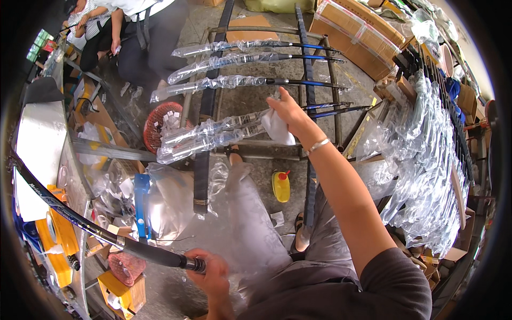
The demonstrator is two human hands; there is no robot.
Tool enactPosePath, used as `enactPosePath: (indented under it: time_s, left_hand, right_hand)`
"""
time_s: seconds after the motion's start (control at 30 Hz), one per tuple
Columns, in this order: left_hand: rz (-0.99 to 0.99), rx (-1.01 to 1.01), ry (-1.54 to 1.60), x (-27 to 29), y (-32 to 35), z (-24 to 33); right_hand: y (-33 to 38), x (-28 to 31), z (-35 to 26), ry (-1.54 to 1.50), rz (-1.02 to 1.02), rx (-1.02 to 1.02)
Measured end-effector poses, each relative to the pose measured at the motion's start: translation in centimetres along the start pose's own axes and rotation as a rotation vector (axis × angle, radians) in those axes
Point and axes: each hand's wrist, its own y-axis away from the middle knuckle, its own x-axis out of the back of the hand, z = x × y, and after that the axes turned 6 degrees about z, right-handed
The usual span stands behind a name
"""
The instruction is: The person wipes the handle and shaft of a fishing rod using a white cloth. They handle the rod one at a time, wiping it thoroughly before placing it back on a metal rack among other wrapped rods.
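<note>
My left hand [212,276] is closed around the butt end of a thick black fishing rod [152,253], which slants up and away to the left. Out over the rack, my right hand [288,111] grips a crumpled white cloth [276,128]. The cloth hangs over the nearer rods; whether it presses on them I cannot tell. Several black and blue fishing rods [282,82] lie crosswise on the metal rack, their left ends in clear plastic sleeves [210,84]. Two dark padded bars [201,176] run under them.
At right stands a row of plastic-sleeved rods [426,160]. Cardboard boxes [360,34] lie beyond the rack. A red basket [154,127] and yellow bottle [281,186] are on the floor. Left is a metal-edged bench [77,213]; people [152,32] sit at far left.
</note>
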Motion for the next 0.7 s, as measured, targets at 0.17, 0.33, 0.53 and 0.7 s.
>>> enactPosePath:
  time_s: [0.17, 0.33, 0.53, 0.7]
  left_hand:
    - [0.047, 0.007, 0.038, 0.0, 0.0, 0.0]
    - [0.064, 0.045, 0.085, 1.0, -0.5, -0.3]
    - [0.059, 0.007, 0.067, 1.2, -1.0, -1.1]
    - [0.074, 0.047, 0.076, 0.6, -0.9, -0.6]
  right_hand:
    - [-3.7, -2.0, 0.3, 0.068, 0.121, -0.09]
    - [-4.3, -2.8, -0.3, 0.061, 0.193, -0.127]
    - [-3.8, -3.4, -1.5, 0.185, 0.19, -0.127]
    - [-5.0, -3.3, -0.8, 0.278, 0.211, -0.081]
